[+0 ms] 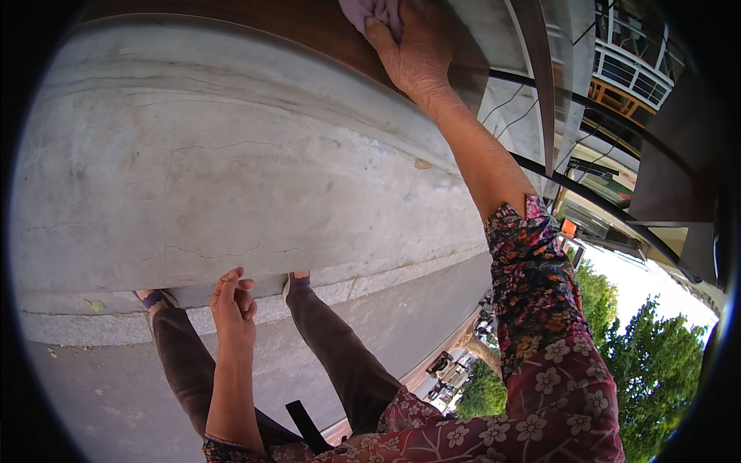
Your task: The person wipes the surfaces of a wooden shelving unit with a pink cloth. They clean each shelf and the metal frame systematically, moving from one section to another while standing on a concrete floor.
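Note:
My right hand reaches up to the top of the view, its fingers closed on a crumpled pale purple cloth. The cloth lies against a dark brown smooth panel, and the picture's edge cuts off part of it. Lower down, my left hand hangs in front of my legs with its fingers loosely curled and nothing in it. It touches nothing that I can see.
A cracked grey concrete step spreads before me, with a stone kerb beside my feet. Dark curved bars and a building front are at the right. Trees and parked vehicles stand farther off.

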Demonstrator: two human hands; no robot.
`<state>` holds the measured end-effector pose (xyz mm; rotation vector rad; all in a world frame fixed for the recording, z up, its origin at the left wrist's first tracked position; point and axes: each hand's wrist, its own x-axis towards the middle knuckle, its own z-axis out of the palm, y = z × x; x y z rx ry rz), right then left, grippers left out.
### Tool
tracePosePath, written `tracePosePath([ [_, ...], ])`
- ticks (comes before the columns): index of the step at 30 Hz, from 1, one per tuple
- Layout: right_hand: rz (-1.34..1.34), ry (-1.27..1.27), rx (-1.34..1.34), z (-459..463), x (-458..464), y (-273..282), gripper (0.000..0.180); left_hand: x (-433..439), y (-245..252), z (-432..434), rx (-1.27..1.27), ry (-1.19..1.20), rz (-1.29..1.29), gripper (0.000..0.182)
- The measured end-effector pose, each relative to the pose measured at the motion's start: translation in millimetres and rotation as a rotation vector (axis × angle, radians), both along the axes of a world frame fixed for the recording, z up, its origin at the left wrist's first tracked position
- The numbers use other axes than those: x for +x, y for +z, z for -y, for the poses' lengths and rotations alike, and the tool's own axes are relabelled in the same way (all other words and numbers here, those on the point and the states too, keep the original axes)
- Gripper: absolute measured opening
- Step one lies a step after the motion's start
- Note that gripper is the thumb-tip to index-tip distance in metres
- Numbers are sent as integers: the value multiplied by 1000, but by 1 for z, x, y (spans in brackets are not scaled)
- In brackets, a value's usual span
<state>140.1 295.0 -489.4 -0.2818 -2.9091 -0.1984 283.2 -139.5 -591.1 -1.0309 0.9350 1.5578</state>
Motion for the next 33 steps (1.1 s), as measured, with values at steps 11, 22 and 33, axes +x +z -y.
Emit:
tracePosePath([
  [11,328,-544,419,-209,123,-34,53,4,-7,-9,-14,-35,13,18],
  [22,676,-642,371,-282,134,-33,60,-3,0,-6,-41,-3,4,16],
  [33,96,-736,-58,-130,9,-29,63,-17,3,10,-38,102,36,15],
])
